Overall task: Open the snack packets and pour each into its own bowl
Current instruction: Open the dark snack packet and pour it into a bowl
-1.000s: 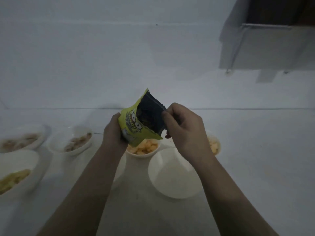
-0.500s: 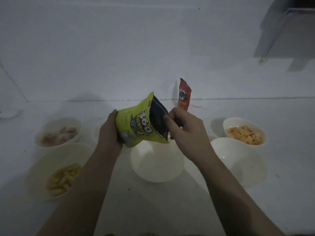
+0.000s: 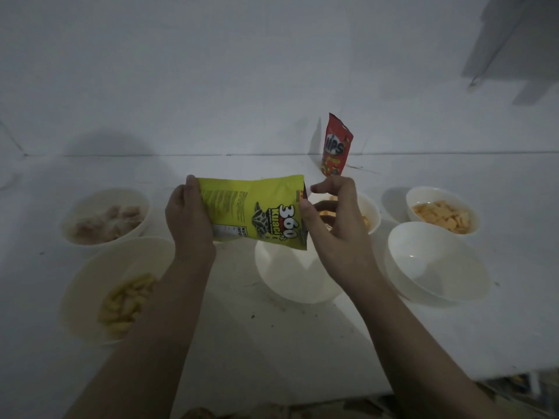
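A person's left hand point(image 3: 189, 220) grips a yellow snack packet point(image 3: 257, 214) held sideways above an empty white bowl point(image 3: 295, 273), the right hand point(image 3: 332, 228) pinching its open end with closed fingers point(image 3: 305, 211).

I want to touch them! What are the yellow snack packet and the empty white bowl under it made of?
The yellow snack packet looks like thin printed plastic film, slightly glossy: it creases and bends between the left hand and the right hand. The empty white bowl looks smooth and hard, probably glazed ceramic or melamine; the dim light leaves that open.
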{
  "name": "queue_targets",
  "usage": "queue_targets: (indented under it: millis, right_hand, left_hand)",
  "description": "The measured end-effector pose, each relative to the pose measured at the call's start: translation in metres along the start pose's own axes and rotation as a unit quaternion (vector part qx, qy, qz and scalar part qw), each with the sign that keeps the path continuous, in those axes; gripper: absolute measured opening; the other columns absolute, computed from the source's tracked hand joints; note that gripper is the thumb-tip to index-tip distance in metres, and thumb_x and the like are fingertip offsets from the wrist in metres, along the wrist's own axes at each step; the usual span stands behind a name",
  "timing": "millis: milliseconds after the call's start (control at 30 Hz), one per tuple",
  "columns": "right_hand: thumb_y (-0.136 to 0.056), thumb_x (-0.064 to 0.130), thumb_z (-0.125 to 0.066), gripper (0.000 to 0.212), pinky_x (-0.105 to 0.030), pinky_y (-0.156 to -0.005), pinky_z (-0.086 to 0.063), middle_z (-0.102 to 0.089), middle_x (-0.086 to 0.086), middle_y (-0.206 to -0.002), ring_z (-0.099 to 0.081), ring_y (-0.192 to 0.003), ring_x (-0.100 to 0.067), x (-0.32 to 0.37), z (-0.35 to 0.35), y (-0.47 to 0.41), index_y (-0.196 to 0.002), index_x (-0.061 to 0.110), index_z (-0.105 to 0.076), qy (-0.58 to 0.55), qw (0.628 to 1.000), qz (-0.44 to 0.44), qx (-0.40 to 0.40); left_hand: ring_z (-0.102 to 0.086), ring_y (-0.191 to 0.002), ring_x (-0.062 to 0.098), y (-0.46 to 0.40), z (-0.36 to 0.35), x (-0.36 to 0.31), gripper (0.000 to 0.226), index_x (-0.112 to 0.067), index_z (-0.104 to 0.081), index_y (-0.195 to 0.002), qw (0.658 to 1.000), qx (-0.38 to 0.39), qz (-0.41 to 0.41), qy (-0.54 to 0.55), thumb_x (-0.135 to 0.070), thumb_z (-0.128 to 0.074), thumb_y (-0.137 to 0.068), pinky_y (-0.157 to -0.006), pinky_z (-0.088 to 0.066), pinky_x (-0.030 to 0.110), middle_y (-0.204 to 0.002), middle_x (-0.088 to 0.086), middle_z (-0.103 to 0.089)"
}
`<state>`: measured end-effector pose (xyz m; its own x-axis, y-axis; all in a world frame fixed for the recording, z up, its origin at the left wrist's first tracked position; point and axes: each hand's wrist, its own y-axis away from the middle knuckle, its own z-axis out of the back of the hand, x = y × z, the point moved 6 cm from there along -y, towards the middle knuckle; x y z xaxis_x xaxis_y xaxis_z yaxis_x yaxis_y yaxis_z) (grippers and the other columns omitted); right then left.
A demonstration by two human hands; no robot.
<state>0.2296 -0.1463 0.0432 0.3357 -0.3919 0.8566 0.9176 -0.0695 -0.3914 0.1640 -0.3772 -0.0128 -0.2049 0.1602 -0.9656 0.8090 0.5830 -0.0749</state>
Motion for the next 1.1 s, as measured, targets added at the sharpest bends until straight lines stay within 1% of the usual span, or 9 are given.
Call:
queue_targets:
  millis: [133,267,367,500,633,767,900,1000,1100]
  right_hand:
    - [-0.089,0.050,-0.048,0.021,-0.040,-0.081,-0.054,-0.053,0.017,-0.108,-0.057,-0.103,-0.008,-0.020,-0.005,0.011,-0.095,0.031,-0.056,0.050,0.998,0.003,0.032]
    - [-0.090,0.038,-0.063,0.017,-0.032,-0.087,-0.050,-0.051,0.014,-0.118,-0.050,-0.114,-0.006,-0.032,-0.011,0.018,-0.093,0.023,-0.069,0.071,0.994,0.032,0.072]
    - [-0.086,0.027,-0.071,0.006,-0.031,-0.092,-0.043,-0.049,0.008,-0.124,-0.048,-0.115,-0.018,-0.037,-0.013,0.019,-0.088,0.021,-0.071,0.105,0.988,0.053,0.098]
    - [-0.081,0.033,-0.066,0.015,-0.025,-0.092,-0.037,-0.051,0.012,-0.124,-0.045,-0.118,-0.015,-0.037,-0.015,0.021,-0.084,0.019,-0.071,0.095,0.987,0.010,0.131]
    - [-0.082,0.028,-0.057,0.009,-0.023,-0.082,-0.047,-0.058,0.015,-0.112,-0.052,-0.109,0.002,-0.026,-0.008,0.023,-0.082,0.024,-0.064,0.011,0.998,-0.028,0.064]
    - [-0.098,0.020,-0.055,0.005,-0.011,-0.070,-0.049,-0.063,0.017,-0.098,-0.059,-0.089,0.009,-0.015,0.002,0.015,-0.100,0.024,-0.057,-0.035,0.998,-0.050,-0.029]
    - [-0.098,0.021,-0.055,0.007,-0.004,-0.067,-0.044,-0.064,0.019,-0.093,-0.057,-0.085,0.013,-0.012,-0.001,0.006,-0.100,0.026,-0.060,0.041,0.998,-0.030,-0.036]
    - [-0.095,0.014,-0.058,0.011,-0.002,-0.066,-0.040,-0.064,0.017,-0.084,-0.058,-0.078,0.006,-0.014,-0.003,0.005,-0.091,0.023,-0.061,0.101,0.994,-0.014,-0.044]
    - [-0.097,0.018,-0.055,0.008,-0.008,-0.065,-0.036,-0.063,0.010,-0.089,-0.057,-0.080,-0.004,-0.021,-0.006,0.003,-0.096,0.019,-0.063,0.192,0.981,-0.018,-0.011]
  left_hand:
    - [-0.041,-0.048,-0.001,-0.003,0.004,0.002,0.040,-0.021,-0.043,-0.062,1.000,-0.009,-0.003,-0.018,-0.034,-0.048,-0.100,-0.051,-0.034,0.022,-0.059,-0.008,-0.041]
    - [-0.040,-0.051,0.002,-0.007,0.009,0.003,0.040,-0.021,-0.042,-0.063,1.000,-0.015,-0.007,-0.023,-0.034,-0.047,-0.100,-0.052,-0.033,0.024,-0.061,-0.007,-0.040]
    - [-0.038,-0.052,0.004,-0.007,0.010,0.005,0.040,-0.021,-0.040,-0.063,1.000,0.000,-0.015,-0.022,-0.034,-0.047,-0.100,-0.054,-0.031,0.027,-0.060,-0.007,-0.038]
    - [-0.037,-0.049,0.002,-0.001,0.007,0.011,0.040,-0.020,-0.038,-0.064,1.000,0.019,-0.006,-0.014,-0.031,-0.047,-0.101,-0.051,-0.030,0.024,-0.056,-0.009,-0.037]
    - [-0.030,-0.049,0.003,-0.002,0.005,0.002,0.044,-0.021,-0.032,-0.061,0.998,0.030,-0.035,-0.050,-0.034,-0.047,-0.100,-0.051,-0.026,0.025,-0.052,-0.010,-0.031]
    - [-0.029,-0.051,0.005,-0.003,0.002,-0.008,0.045,-0.022,-0.030,-0.060,0.992,0.036,-0.068,-0.105,-0.036,-0.047,-0.099,-0.052,-0.026,0.026,-0.056,-0.008,-0.029]
    - [-0.027,-0.048,0.003,0.002,-0.003,-0.011,0.046,-0.021,-0.028,-0.060,0.987,0.056,-0.093,-0.121,-0.033,-0.047,-0.101,-0.048,-0.024,0.021,-0.055,-0.008,-0.027]
    - [-0.026,-0.048,0.004,0.004,-0.004,-0.014,0.046,-0.020,-0.027,-0.061,0.982,0.071,-0.113,-0.134,-0.031,-0.046,-0.101,-0.047,-0.023,0.021,-0.056,-0.007,-0.027]
    - [-0.026,-0.049,0.004,0.005,-0.006,-0.016,0.046,-0.020,-0.027,-0.061,0.980,0.079,-0.120,-0.139,-0.032,-0.046,-0.101,-0.048,-0.023,0.023,-0.056,-0.007,-0.027]
